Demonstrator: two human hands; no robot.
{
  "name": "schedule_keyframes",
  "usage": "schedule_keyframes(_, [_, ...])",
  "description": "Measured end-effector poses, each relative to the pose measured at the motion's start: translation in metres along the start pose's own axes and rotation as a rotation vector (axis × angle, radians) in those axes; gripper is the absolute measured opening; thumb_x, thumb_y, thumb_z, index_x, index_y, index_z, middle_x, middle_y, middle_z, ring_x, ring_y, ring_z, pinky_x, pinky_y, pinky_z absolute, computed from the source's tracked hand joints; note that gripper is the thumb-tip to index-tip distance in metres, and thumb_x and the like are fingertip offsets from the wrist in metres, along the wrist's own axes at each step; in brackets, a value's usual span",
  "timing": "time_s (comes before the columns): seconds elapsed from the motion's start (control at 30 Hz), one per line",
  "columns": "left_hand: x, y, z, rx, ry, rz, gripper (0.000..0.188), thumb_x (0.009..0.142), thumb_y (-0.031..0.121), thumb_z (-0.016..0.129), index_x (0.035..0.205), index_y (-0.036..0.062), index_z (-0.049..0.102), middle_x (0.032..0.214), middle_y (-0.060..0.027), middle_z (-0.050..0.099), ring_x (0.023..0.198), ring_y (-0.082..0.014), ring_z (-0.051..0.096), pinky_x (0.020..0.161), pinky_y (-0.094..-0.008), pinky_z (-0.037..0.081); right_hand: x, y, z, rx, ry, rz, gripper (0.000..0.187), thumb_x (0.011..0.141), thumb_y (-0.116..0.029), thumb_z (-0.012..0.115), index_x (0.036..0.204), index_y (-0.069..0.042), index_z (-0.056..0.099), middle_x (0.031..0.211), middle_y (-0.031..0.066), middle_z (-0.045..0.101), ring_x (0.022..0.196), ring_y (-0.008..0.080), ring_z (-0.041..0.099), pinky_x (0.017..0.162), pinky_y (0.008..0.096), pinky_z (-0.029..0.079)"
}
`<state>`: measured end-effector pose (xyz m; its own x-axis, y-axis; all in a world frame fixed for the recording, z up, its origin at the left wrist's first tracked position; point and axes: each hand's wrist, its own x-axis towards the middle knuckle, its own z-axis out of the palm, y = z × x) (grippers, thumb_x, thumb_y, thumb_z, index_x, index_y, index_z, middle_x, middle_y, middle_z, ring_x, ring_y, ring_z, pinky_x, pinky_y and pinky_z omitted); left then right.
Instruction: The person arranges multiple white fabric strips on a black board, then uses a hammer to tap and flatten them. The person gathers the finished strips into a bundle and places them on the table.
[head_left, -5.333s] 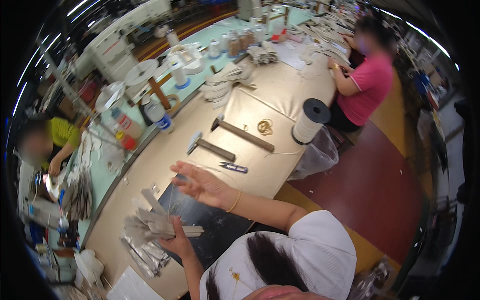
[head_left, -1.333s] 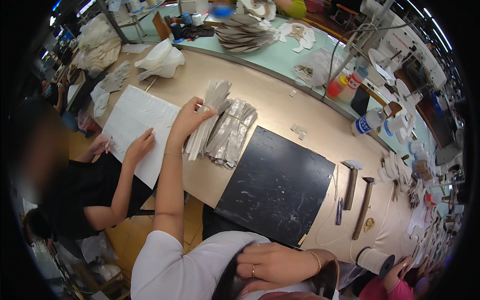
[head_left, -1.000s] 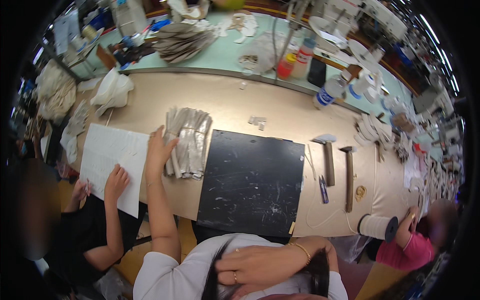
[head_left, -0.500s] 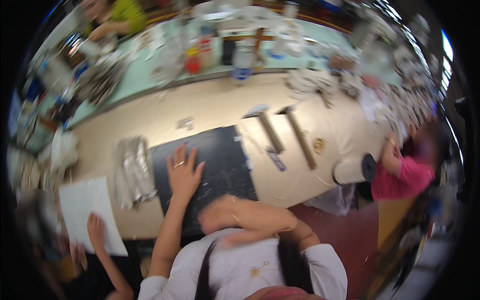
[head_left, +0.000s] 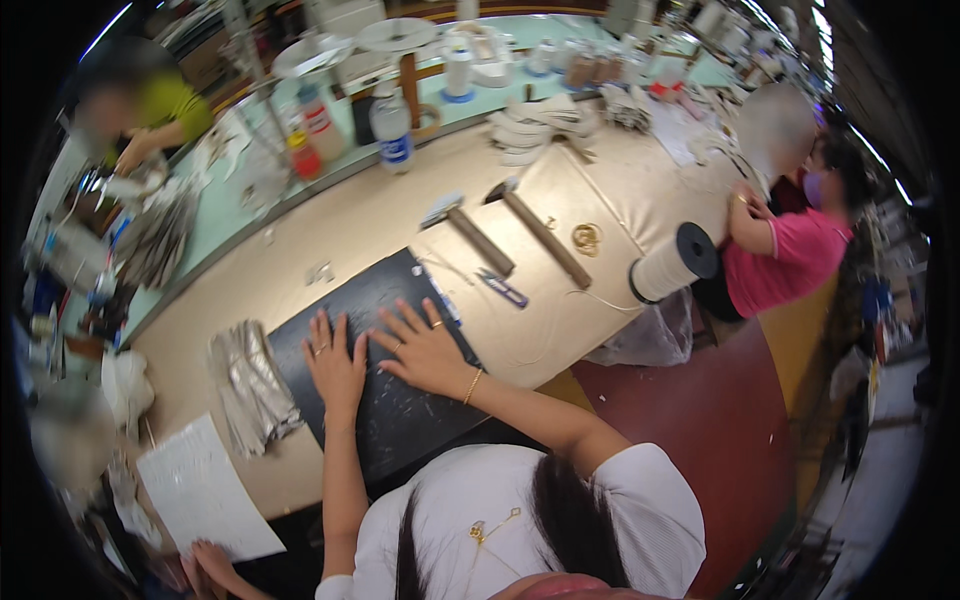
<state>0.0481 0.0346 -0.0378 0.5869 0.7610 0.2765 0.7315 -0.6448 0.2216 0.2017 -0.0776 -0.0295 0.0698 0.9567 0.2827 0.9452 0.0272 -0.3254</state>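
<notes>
Both of my hands lie flat on a black board (head_left: 400, 430) with a scuffed surface. My left hand (head_left: 337, 370) has its fingers spread near the board's middle left and holds nothing. Close beside it, my right hand (head_left: 425, 350) is also spread, palm down and holding nothing, with a bracelet at its wrist. Past the board's right edge are small purple-handled thread snips (head_left: 502, 288). Two hammers, a nearer hammer (head_left: 480, 240) and a farther hammer (head_left: 546, 238), lie beyond the snips. Left of the board rests a stack of silvery-beige strips (head_left: 252, 390).
A large spool of cream cord (head_left: 672, 264) lies at the table's right edge, near a coil of golden cord (head_left: 587, 238). Bottles, including a clear bottle (head_left: 391, 130), line the far side. A paper sheet (head_left: 208, 490) lies lower left by another person's hand. Co-workers sit right and far left.
My right hand has come from in front of my chest down onto the board, beside my left hand, which stays flat. The whole view has turned somewhat.
</notes>
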Motion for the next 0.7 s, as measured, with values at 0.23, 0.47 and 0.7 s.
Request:
schedule_keyframes(0.23, [-0.003,-0.003,-0.002,-0.028,0.032,-0.025,0.050,0.093,0.038,0.059,0.135,0.0115,0.055,0.150,-0.0156,0.040,0.140,-0.0337,0.034,0.115,-0.0531,0.022,0.031,0.029,-0.020,0.319,-0.060,-0.010,0.038,0.085,-0.025,0.068,0.120,-0.012,0.062,0.131,0.0087,0.054,0.115,0.0303,0.054,0.099,0.0467,0.040])
schedule_keyframes(0.47, [-0.006,0.000,-0.008,-0.037,0.066,-0.065,0.049,0.090,0.039,0.063,0.129,0.0113,0.059,0.146,-0.0168,0.044,0.137,-0.0342,0.037,0.114,-0.0546,0.023,0.131,0.036,-0.062,0.457,-0.047,0.168,0.027,0.085,-0.011,0.065,0.112,-0.006,0.060,0.127,0.0174,0.051,0.106,0.0362,0.060,0.087,0.0419,0.051])
schedule_keyframes(0.7, [0.001,0.006,-0.011,-0.114,0.065,-0.083,0.047,0.087,0.038,0.065,0.126,0.0107,0.061,0.144,-0.0159,0.046,0.137,-0.0326,0.037,0.114,-0.0526,0.022,0.303,0.113,0.032,0.139,0.051,0.369,0.043,0.083,-0.002,0.059,0.123,0.004,0.047,0.145,0.0263,0.031,0.097,0.0468,0.064,0.084,0.0481,0.054])
